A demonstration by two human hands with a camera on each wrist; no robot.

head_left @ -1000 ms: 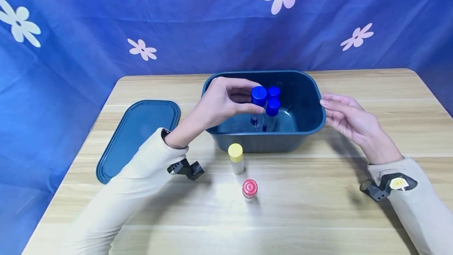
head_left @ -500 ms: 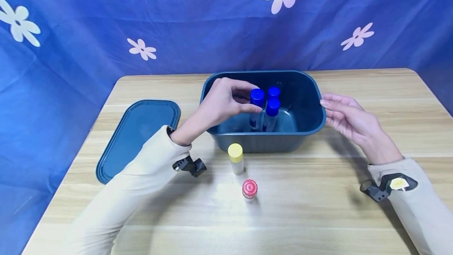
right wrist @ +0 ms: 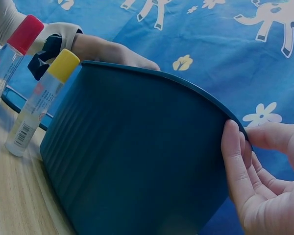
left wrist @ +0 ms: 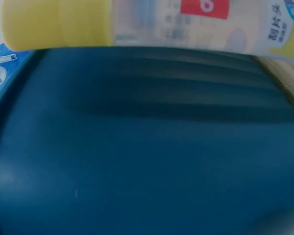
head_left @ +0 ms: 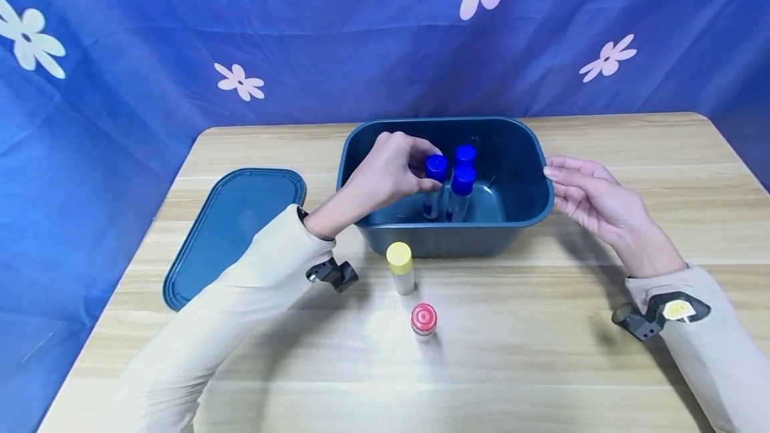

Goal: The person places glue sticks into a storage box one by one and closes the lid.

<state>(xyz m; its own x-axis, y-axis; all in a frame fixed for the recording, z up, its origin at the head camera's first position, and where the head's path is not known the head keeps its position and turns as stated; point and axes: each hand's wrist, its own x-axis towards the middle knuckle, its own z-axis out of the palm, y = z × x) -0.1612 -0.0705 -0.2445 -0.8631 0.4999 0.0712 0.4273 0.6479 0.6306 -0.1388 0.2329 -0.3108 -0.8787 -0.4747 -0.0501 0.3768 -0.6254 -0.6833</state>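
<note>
In the head view a dark blue plastic box (head_left: 442,239) stands on the table, its top uncovered. My left hand (head_left: 391,162) reaches inside it, thumb and fingers around an upright blue-capped glue bottle (head_left: 436,167). Two more blue-capped bottles, the front one (head_left: 462,182) and the back one (head_left: 465,155), stand just right of it. At the box's right end my right hand (head_left: 592,199) pinches the rim; the right wrist view shows its thumb and fingers (right wrist: 237,161) on either side of the wall. The left wrist view misses the left hand.
A yellow-capped glue bottle (head_left: 401,269) stands before the box, with a red-capped one (head_left: 424,321) nearer the front. The flat blue lid (head_left: 240,219) lies on the wooden table (head_left: 541,366) at left. A blue flowered curtain (head_left: 361,39) hangs behind.
My left hand has moved slightly right, and the blue-capped glue bottle in it has come down a little inside the box. My right hand keeps its place on the rim.
</note>
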